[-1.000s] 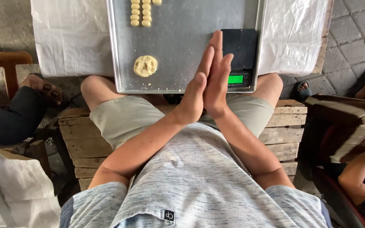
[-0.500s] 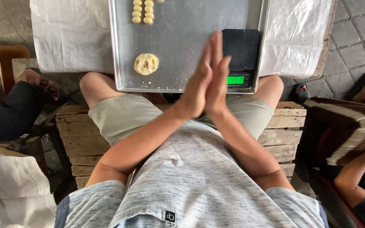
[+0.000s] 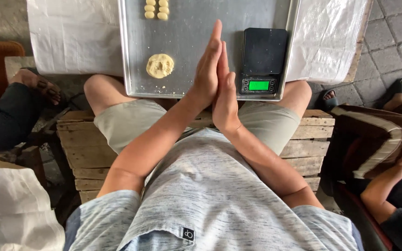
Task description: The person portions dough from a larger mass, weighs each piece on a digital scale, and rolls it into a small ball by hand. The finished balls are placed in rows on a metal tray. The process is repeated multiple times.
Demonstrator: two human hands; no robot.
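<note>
Sliding forward, the left hand (image 3: 206, 69) now reaches past the right hand (image 3: 224, 100), palms pressed flat together above the metal tray (image 3: 187, 42), beside the dough lump (image 3: 159, 65) and scale (image 3: 261, 58).

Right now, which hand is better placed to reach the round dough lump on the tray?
Probably the left hand: it is nearer the dough lump. The right hand is pressed against it, on the scale side.

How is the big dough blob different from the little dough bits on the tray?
The dough blob is one wide, flattish, dented round; the small dough pieces are many little smooth ovals. The blob lies alone near the tray's front edge; the pieces sit in neat rows at the far end. Both are pale yellow.
</note>
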